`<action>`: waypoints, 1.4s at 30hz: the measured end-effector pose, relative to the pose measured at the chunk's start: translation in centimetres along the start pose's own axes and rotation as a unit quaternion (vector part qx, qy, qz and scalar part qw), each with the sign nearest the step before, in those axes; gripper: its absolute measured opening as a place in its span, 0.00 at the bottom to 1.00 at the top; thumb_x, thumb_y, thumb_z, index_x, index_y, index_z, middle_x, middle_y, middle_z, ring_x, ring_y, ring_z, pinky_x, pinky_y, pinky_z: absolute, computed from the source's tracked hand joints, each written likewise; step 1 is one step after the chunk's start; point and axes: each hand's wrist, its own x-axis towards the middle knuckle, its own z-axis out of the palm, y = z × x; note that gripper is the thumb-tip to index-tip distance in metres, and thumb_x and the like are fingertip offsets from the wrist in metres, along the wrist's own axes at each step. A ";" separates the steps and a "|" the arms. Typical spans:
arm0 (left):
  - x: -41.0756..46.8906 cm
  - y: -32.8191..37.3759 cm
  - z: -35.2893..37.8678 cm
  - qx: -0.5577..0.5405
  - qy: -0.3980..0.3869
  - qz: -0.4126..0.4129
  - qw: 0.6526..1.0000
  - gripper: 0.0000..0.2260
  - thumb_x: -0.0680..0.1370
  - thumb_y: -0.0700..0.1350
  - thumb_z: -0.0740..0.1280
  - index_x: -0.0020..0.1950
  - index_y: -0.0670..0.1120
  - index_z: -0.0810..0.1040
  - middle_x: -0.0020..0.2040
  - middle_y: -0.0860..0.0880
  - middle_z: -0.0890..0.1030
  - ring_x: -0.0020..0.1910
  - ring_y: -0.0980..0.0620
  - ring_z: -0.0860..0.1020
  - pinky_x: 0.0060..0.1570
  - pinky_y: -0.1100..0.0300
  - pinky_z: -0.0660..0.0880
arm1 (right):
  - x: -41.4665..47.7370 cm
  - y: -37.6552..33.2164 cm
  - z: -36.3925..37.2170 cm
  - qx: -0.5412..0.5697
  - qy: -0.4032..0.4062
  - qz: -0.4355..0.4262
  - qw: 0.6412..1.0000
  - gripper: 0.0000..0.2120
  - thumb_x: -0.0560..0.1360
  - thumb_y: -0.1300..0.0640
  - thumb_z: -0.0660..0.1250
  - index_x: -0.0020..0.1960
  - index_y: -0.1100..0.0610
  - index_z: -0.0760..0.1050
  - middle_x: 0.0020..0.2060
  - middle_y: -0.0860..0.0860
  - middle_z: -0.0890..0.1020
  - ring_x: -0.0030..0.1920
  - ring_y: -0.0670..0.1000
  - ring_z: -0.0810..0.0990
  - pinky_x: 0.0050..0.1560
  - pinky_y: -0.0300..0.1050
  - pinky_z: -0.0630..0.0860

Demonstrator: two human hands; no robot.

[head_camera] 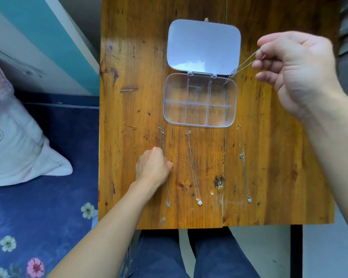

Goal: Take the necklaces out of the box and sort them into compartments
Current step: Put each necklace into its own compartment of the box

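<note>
We see a thin silver chain (244,64) pinched in our right hand's (295,71) fingers (258,66), trailing down from them into the far-right compartment of the clear box (200,100), whose lid (203,44) lies flipped open. Four more necklaces lie stretched on the desk (269,157) nearer us than those fingers: gold (134,146), silver with blue pendant (167,187), rose-toned (193,167), silver (243,161). Our left hand (153,167) is a loose fist resting on the desk, touching the blue-pendant chain; whether it grips the chain, we can't tell.
</note>
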 end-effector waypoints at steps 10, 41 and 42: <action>-0.5 -0.4 0.4 -0.018 0.054 0.036 0.998 0.06 0.69 0.44 0.66 0.34 0.44 0.75 0.36 0.48 0.79 0.38 0.43 0.77 0.35 0.56 0.71 | 2.0 7.7 1.6 -0.224 -0.041 0.050 0.973 0.08 0.72 0.65 0.68 0.47 0.56 0.81 0.39 0.55 0.83 0.38 0.49 0.82 0.37 0.41 0.80; 8.4 10.9 -9.6 -0.285 0.072 0.113 0.949 0.05 0.73 0.39 0.63 0.37 0.43 0.72 0.33 0.43 0.79 0.36 0.43 0.81 0.40 0.50 0.80 | -1.7 15.7 1.1 -0.380 0.009 -0.020 0.925 0.19 0.82 0.55 0.55 0.72 0.57 0.68 0.60 0.59 0.75 0.57 0.61 0.75 0.53 0.50 0.70; 8.6 10.8 -9.4 -0.224 0.093 0.142 0.960 0.04 0.72 0.40 0.64 0.37 0.44 0.73 0.34 0.44 0.79 0.39 0.43 0.81 0.40 0.49 0.80 | -1.7 15.8 1.1 -0.381 0.010 -0.019 0.924 0.19 0.82 0.55 0.55 0.72 0.57 0.68 0.61 0.59 0.75 0.57 0.61 0.75 0.53 0.50 0.70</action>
